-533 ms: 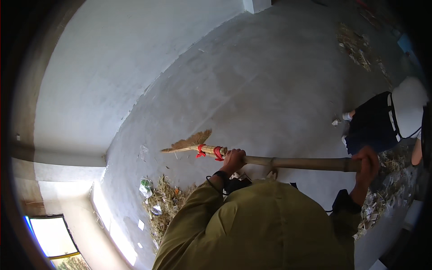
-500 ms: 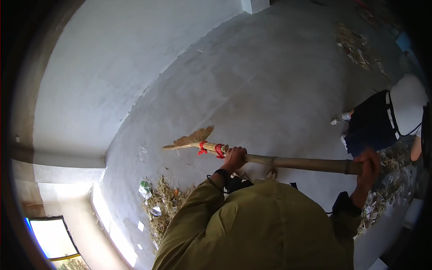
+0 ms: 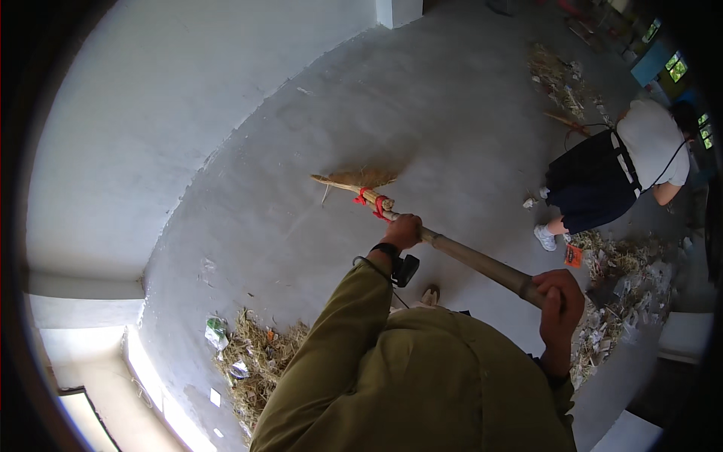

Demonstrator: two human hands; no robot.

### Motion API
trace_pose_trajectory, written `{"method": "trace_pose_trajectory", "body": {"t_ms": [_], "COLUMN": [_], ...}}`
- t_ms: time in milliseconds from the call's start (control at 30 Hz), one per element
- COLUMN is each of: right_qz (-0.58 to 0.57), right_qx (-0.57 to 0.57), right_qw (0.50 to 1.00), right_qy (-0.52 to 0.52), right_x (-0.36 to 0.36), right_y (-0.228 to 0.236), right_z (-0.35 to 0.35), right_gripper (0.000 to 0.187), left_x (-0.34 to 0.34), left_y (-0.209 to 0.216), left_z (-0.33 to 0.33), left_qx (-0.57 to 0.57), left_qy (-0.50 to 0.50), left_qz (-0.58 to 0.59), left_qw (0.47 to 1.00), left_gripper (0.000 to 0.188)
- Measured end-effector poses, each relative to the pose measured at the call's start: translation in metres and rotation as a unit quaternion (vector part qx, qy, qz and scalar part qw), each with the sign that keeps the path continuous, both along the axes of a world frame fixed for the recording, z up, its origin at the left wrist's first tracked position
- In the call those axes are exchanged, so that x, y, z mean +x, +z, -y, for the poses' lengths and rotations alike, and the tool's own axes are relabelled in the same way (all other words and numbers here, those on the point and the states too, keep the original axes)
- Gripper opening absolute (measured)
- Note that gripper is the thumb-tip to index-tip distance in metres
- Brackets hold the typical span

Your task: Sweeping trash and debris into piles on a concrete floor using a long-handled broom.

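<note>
A broom with a thick bamboo handle (image 3: 482, 261) slants across in front of me, its straw head (image 3: 369, 175) pointing to the far left and bound with red ties. My left hand (image 3: 406, 231) is wrapped round the handle just below the bindings. Near the handle's other end, my right hand (image 3: 558, 300) grips it from above. The bristles are at the grey concrete floor (image 3: 301, 218), slightly blurred. A dark band and a small black device sit at my left wrist.
Straw and litter lie in a pile (image 3: 260, 358) at the near left. Another pile (image 3: 617, 279) spreads on the right, with an orange packet (image 3: 573, 255). A person in a white shirt (image 3: 655, 143) bends over beside it. More litter (image 3: 557, 79) lies far right; a pale wall (image 3: 166, 98) bounds the left.
The broom head has swung away from me and to the right, and the handle slants more steeply. My right hand has come nearer and leftward. More of the bending person shows.
</note>
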State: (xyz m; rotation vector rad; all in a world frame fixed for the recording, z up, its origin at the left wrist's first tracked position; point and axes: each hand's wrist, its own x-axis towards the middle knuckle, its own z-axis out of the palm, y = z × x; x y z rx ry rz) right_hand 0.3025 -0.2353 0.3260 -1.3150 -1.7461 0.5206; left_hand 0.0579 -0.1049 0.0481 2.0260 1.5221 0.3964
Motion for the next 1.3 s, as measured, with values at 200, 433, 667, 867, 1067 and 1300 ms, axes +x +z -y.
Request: {"method": "trace_pose_trajectory", "body": {"t_ms": [200,433,667,867,1067,1300], "right_qz": [0.009,-0.001,-0.050,-0.182,-0.247,-0.282], "right_qx": [-0.028,-0.030,-0.122,-0.276,-0.245,-0.118], "right_qw": [0.999,0.989,0.967,0.927,0.920,0.944], "right_qy": [0.046,0.147,0.217,0.178,0.183,0.123], "right_x": [-0.020,-0.041,-0.057,-0.058,-0.008,0.060], "right_y": [-0.001,-0.001,-0.051,-0.121,-0.092,-0.052], "right_z": [0.003,-0.020,-0.057,-0.086,-0.117,-0.121], "right_gripper": [0.009,0.010,0.014,0.015,0.012,0.015], "left_x": [-0.030,-0.070,-0.106,-0.114,-0.099,-0.060], "left_y": [-0.040,-0.049,-0.046,-0.021,0.036,0.038], "left_z": [0.048,0.103,0.186,0.251,0.257,0.205], "left_qx": [0.000,0.009,-0.139,-0.168,-0.113,-0.201], "left_qy": [0.033,0.117,0.194,0.207,0.173,0.126], "left_qz": [0.077,0.073,0.001,-0.074,0.058,-0.003], "left_qw": [0.996,0.990,0.971,0.961,0.977,0.971], "left_gripper": [0.037,0.037,0.037,0.037,0.033,0.034]}}
